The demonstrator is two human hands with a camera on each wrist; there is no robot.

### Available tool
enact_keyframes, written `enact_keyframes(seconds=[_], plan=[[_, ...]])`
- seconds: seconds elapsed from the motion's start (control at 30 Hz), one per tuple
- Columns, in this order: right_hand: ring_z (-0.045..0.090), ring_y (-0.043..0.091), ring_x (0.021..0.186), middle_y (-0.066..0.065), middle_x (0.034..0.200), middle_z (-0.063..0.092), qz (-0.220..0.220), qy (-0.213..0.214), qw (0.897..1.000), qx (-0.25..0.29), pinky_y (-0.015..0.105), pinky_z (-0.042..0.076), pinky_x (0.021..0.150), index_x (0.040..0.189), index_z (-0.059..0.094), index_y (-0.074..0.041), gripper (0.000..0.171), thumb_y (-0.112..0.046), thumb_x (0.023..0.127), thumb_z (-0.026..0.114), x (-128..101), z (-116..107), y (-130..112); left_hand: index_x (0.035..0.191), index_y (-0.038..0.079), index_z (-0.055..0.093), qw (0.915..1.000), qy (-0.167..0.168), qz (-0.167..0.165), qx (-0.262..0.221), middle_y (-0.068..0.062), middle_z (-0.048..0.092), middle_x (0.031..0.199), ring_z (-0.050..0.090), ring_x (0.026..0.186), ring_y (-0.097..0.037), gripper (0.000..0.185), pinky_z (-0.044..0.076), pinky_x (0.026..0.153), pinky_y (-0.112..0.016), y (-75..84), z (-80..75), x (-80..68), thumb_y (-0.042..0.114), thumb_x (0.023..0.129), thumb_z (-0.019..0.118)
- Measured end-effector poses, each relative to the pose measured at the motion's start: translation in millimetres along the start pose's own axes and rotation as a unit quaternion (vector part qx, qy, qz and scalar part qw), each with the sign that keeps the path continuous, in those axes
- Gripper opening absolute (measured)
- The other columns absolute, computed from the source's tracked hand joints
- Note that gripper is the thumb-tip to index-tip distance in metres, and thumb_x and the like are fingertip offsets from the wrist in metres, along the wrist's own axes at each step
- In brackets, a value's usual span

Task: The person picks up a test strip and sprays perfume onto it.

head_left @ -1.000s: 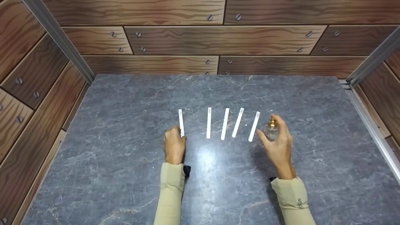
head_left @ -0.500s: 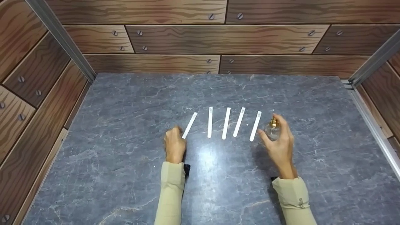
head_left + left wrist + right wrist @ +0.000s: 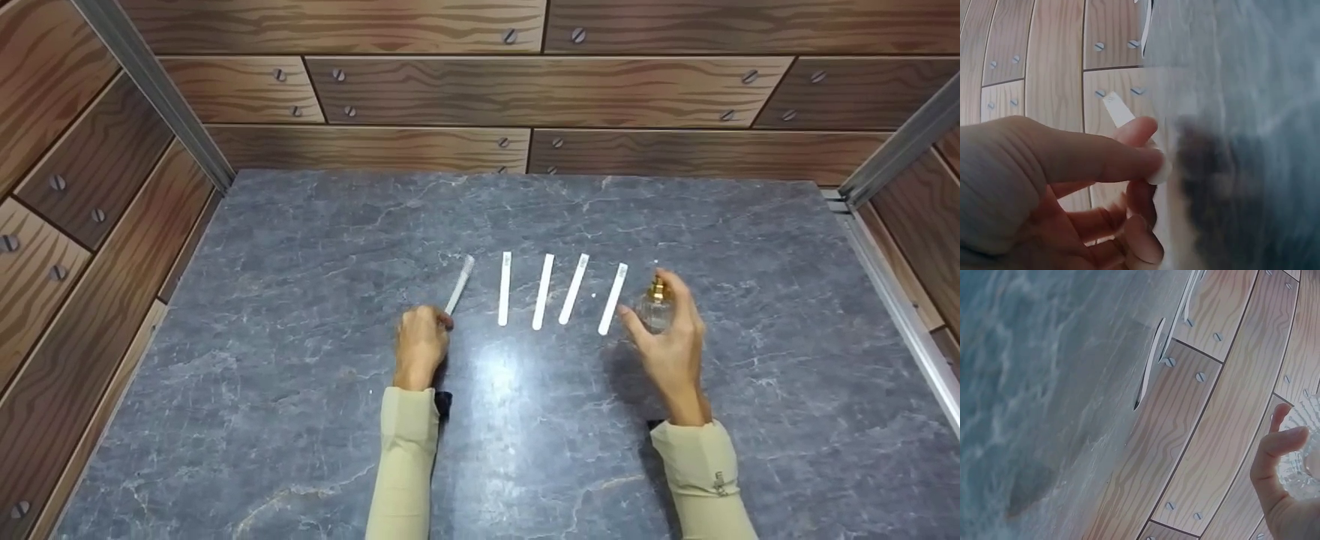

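Observation:
Thumb and fingers of my left hand [image 3: 421,345] pinch the lower end of a white paper perfume test strip [image 3: 460,285], whose far end slants up to the right. The left wrist view shows the same strip [image 3: 1118,111] poking out beyond the fingertips. My right hand [image 3: 671,352] grips a round, clear glass perfume bottle [image 3: 655,313] with a gold spray top, index finger at the sprayer. Ribbed glass of the bottle [image 3: 1297,464] appears at the right edge of the right wrist view. Between the hands, several more test strips [image 3: 505,289] lie in a row on the table.
The grey marbled tabletop [image 3: 300,247] reaches back to a wood-patterned wall [image 3: 547,90]. Metal rails [image 3: 900,292] run along the sides. The rightmost strip [image 3: 613,298] lies right beside the right thumb. Small white specks dot the surface.
The strip in my left hand has swung from leaning slightly left to slanting right, and its face has turned darker. My right hand and the bottle have barely moved.

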State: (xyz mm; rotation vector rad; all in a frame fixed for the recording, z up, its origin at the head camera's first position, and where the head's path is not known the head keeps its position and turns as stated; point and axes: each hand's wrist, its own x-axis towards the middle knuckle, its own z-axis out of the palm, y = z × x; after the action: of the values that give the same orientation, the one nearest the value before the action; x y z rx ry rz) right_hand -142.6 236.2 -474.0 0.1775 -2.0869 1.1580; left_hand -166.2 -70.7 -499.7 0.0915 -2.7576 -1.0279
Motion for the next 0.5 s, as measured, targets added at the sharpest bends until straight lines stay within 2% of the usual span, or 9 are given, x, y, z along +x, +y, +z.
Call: enact_keyframes(seconds=[0.13, 0.27, 0.37, 0.5], plan=[[0.058, 0.029, 0.096, 0.023, 0.110, 0.066, -0.001, 0.006, 1.000, 0.001, 0.023, 0.043, 0.093, 0.130, 0.057, 0.005, 0.065, 0.011, 0.072, 0.085, 2, -1, -1, 0.091, -0.001, 0.080, 0.9984, 0.020, 0.048, -0.025, -0.018, 0.072, 0.089, 0.070, 0.088, -0.038, 0.018, 0.058, 0.078, -0.048, 5.6, -6.2, 2.2, -0.010, 0.084, 0.066], [0.058, 0.028, 0.096, 0.023, 0.109, 0.066, 0.000, 0.005, 1.000, 0.002, 0.023, 0.042, 0.093, 0.130, 0.057, 0.005, 0.065, 0.012, 0.072, 0.085, 2, 0, 1, 0.099, -0.006, 0.078, 0.9922, 0.025, 0.099, -0.072, -0.017, 0.068, 0.087, 0.069, 0.082, -0.033, 0.027, 0.060, 0.073, -0.042, 10.5, -8.8, 2.2, -0.018, 0.081, 0.062], [0.059, 0.032, 0.098, 0.024, 0.112, 0.066, 0.004, -0.001, 1.000, 0.004, 0.024, 0.042, 0.095, 0.131, 0.056, 0.004, 0.065, 0.012, 0.072, 0.084, 1, 1, 1, 0.100, -0.008, 0.077, 0.9866, 0.023, 0.119, -0.109, -0.015, 0.067, 0.086, 0.069, 0.079, -0.030, 0.030, 0.060, 0.070, -0.037, 13.8, -9.0, 0.4, -0.022, 0.079, 0.059], [0.060, 0.038, 0.101, 0.024, 0.116, 0.065, 0.010, -0.003, 1.000, 0.004, 0.026, 0.042, 0.099, 0.131, 0.057, 0.003, 0.065, 0.012, 0.072, 0.084, 0, 2, 0, 0.102, -0.010, 0.075, 0.9813, 0.011, 0.128, -0.143, -0.016, 0.070, 0.097, 0.069, 0.080, -0.028, 0.032, 0.060, 0.069, -0.033, 20.0, -9.2, -4.9, -0.022, 0.078, 0.058]])
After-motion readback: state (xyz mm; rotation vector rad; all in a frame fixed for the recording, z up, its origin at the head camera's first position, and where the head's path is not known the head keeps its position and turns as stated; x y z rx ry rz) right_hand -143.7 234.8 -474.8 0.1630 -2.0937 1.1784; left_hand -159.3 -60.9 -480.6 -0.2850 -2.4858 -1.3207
